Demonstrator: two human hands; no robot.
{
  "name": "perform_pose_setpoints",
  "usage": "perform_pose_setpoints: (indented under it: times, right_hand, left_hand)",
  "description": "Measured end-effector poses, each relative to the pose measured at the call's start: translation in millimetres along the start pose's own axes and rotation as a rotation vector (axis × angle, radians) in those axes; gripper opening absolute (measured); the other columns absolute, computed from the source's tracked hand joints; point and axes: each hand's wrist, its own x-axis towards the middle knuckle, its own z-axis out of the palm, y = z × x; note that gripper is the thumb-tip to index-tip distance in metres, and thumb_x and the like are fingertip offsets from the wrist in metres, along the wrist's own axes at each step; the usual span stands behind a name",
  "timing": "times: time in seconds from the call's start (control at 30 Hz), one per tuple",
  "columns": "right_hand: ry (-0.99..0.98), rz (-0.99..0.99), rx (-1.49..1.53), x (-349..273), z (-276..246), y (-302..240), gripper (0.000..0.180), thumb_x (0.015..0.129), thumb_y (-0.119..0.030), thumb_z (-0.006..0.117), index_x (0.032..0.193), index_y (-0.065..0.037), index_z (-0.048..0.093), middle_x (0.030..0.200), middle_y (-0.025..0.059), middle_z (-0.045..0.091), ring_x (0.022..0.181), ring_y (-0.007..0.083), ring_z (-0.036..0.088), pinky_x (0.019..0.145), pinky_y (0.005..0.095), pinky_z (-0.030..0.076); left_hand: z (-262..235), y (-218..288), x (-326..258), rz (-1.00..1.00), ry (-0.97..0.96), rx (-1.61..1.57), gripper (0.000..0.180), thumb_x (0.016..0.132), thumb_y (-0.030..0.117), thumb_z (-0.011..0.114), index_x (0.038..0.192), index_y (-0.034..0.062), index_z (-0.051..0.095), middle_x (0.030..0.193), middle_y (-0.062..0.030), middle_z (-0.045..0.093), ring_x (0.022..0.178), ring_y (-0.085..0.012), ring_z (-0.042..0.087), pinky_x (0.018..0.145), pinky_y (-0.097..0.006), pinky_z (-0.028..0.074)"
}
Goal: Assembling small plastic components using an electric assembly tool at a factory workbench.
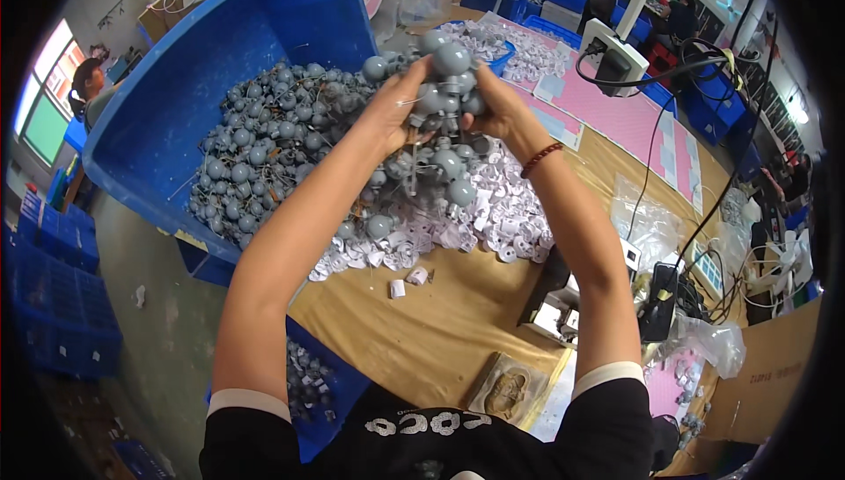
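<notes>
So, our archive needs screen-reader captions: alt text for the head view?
Both hands, left hand and right hand, lift a tangled cluster of grey ball-shaped parts above a blue bin full of them, with white scraps on the wooden table.

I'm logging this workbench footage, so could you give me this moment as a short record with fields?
left hand: grips a cluster of grey balls held up over the bench
right hand: grips the same cluster from the other side
hanging part: more grey balls on sprue dangle below the hands
blue bin: tilted at left, full of grey balls
white pieces: heaped on the wooden bench
pink sheets: at upper right
wrist: red bead bracelet on the right
</notes>
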Motion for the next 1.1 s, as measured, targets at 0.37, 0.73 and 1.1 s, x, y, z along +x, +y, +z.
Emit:
perform_pose_setpoints:
  times: [0.37, 0.73, 1.1]
  right_hand:
    - [0.280, 0.032, -0.075, -94, -79, 28, 0.047, 0.105, -0.050, 0.041, 0.124, -0.010, 0.055, 0.096, 0.0054, 0.066, 0.076, 0.0141, 0.065, 0.057, 0.0325, 0.056]
    - [0.369, 0.224, -1.239, -90, -110, 14, 0.086, 0.085, -0.065, 0.066, 0.143, -0.004, 0.052, 0.123, 0.0255, 0.066, 0.105, 0.0349, 0.070, 0.074, 0.0441, 0.062]
    - [0.524, 0.082, -0.992, 15, -195, 61, 0.073, 0.097, -0.063, 0.042, 0.134, -0.003, 0.061, 0.136, 0.0182, 0.061, 0.128, 0.0293, 0.055, 0.110, 0.0399, 0.039]
  left_hand:
    - [70, -53, -1, -0.174, -0.239, 0.165, 0.041, 0.100, 0.049, 0.056, 0.122, 0.0144, 0.057, 0.094, -0.0006, 0.066, 0.070, -0.0111, 0.065, 0.054, -0.030, 0.054]
    - [-24, -34, -18, 0.613, -0.030, 1.494, 0.050, 0.089, 0.027, 0.069, 0.130, 0.0031, 0.057, 0.114, -0.0208, 0.064, 0.102, -0.0344, 0.065, 0.085, -0.044, 0.055]
    - [-21, -305, -227, 0.802, -0.461, 1.363, 0.060, 0.082, 0.038, 0.072, 0.138, 0.0242, 0.058, 0.150, -0.0152, 0.041, 0.138, -0.0391, 0.033, 0.109, -0.066, 0.024]
